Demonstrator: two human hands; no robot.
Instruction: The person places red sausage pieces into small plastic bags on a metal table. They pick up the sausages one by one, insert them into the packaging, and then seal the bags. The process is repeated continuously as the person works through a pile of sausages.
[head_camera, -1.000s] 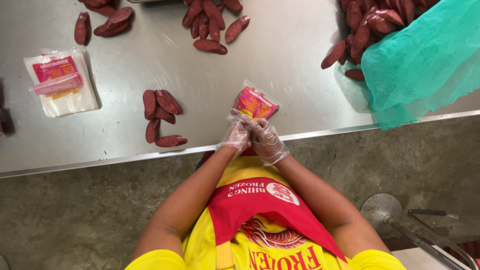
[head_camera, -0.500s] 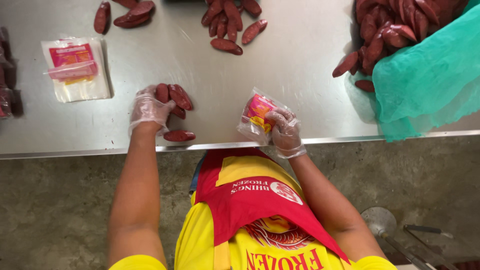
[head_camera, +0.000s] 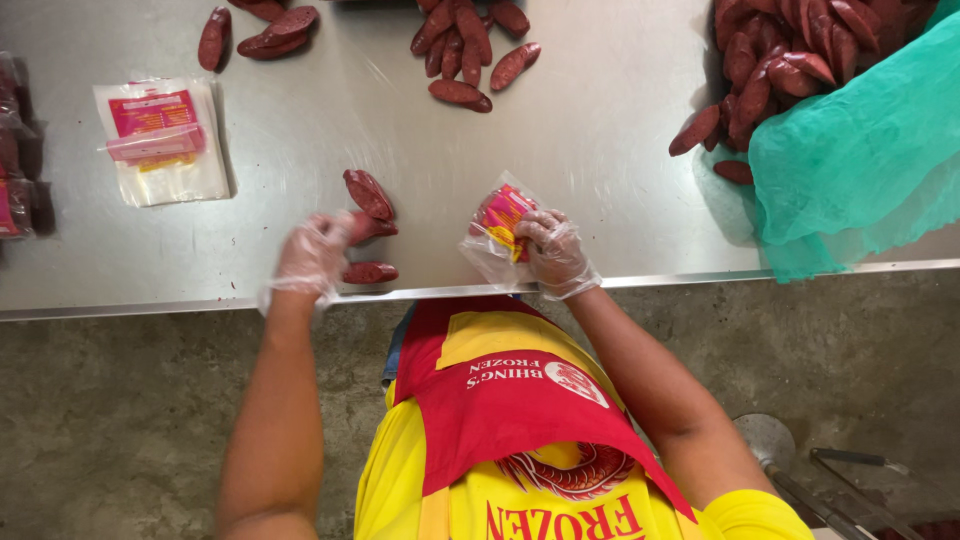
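Note:
Both my hands wear thin clear plastic gloves. My left hand (head_camera: 312, 252) is closed around a dark red sausage from a small cluster of sausages (head_camera: 367, 194) near the front edge of the steel table (head_camera: 600, 120). Another sausage (head_camera: 370, 272) lies just below the hand. My right hand (head_camera: 552, 250) holds a clear plastic pouch (head_camera: 497, 222) with a pink and yellow label, its mouth pointing toward the left.
A stack of flat labelled pouches (head_camera: 160, 140) lies at the left. More sausages are scattered at the back middle (head_camera: 465, 45) and back left (head_camera: 262, 25). A large heap of sausages (head_camera: 790, 55) sits at the right, under a green net (head_camera: 860, 150). Filled packs (head_camera: 12, 150) line the left edge.
My left hand left the pouch, reached left to the sausage cluster and closed on one. The cluster is smaller. My right hand kept the pouch in about the same place.

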